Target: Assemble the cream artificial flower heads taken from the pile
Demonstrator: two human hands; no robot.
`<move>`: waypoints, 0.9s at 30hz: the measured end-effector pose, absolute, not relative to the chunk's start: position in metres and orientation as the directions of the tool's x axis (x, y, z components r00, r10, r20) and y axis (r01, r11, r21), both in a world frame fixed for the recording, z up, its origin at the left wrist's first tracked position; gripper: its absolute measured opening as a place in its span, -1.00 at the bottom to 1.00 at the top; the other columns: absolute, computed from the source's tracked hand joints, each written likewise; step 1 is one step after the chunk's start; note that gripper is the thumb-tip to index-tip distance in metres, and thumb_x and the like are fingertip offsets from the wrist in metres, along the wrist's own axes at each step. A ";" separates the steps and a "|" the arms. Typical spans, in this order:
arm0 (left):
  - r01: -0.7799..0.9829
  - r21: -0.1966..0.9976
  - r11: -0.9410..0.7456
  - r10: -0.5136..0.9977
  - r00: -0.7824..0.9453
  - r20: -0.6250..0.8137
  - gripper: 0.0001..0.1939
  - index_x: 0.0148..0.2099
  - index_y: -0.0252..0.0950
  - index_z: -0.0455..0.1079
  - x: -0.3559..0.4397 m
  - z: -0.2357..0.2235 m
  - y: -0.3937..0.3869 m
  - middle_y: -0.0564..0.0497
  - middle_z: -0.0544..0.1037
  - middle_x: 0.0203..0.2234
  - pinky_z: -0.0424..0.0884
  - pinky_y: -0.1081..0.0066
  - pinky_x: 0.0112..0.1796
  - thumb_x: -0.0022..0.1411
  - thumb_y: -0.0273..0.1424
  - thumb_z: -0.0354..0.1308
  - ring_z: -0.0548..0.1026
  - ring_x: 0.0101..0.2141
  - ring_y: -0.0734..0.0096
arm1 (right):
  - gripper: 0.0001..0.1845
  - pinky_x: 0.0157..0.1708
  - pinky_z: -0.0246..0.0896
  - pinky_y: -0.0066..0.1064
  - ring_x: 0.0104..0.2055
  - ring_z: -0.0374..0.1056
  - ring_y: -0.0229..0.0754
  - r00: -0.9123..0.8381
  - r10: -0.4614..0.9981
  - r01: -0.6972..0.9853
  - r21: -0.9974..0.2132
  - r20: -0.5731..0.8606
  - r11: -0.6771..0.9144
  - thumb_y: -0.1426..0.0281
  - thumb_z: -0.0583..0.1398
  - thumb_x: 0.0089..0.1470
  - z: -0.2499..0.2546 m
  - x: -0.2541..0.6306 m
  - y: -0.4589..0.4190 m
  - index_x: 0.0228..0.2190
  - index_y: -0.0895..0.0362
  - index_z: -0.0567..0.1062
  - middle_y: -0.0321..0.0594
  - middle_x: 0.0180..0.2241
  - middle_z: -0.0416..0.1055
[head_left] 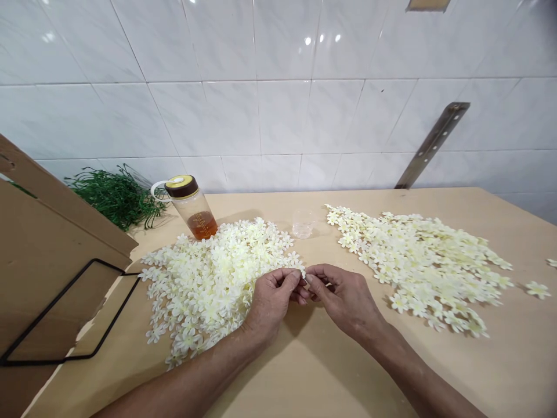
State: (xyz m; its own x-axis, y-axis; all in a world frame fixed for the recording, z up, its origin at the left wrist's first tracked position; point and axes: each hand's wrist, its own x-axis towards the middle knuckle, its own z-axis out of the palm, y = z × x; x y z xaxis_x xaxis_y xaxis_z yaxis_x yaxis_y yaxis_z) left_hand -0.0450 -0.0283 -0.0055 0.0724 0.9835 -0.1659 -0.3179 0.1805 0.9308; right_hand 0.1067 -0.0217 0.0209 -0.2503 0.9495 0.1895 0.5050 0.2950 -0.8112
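My left hand [275,296] and my right hand [342,293] meet above the middle of the table, fingertips nearly touching. Between thumb and fingers my left hand pinches a small pale artificial flower [301,270], mostly covered by the fingers. The right hand is closed in a pinch right beside it; whatever its fingertips grip is too small to make out. A heap of cream-white artificial flowers [209,284] lies against the left hand's side. To the right of my right hand spreads a second, flatter pile of the same flowers [426,261].
Behind the left heap stands a bottle [202,223] of amber liquid, near green plastic stems [117,197]. A small clear container [303,225] sits between the piles. At left are a cardboard box [47,261] and a black wire frame [93,353]. One loose flower [538,289] lies far right.
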 end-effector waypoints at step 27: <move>-0.305 0.921 0.241 0.968 0.147 -0.205 -0.65 -0.39 -0.39 0.49 -0.048 -0.002 -0.030 -0.04 0.50 -0.59 0.35 0.46 -0.47 0.12 -0.15 0.26 0.44 -0.55 0.44 | -0.84 -0.36 0.37 -0.45 -0.36 0.46 -0.23 -0.369 0.857 0.543 -0.665 0.359 0.513 0.41 0.15 0.17 0.025 0.121 -0.018 -0.29 0.06 0.55 -0.26 -0.36 0.55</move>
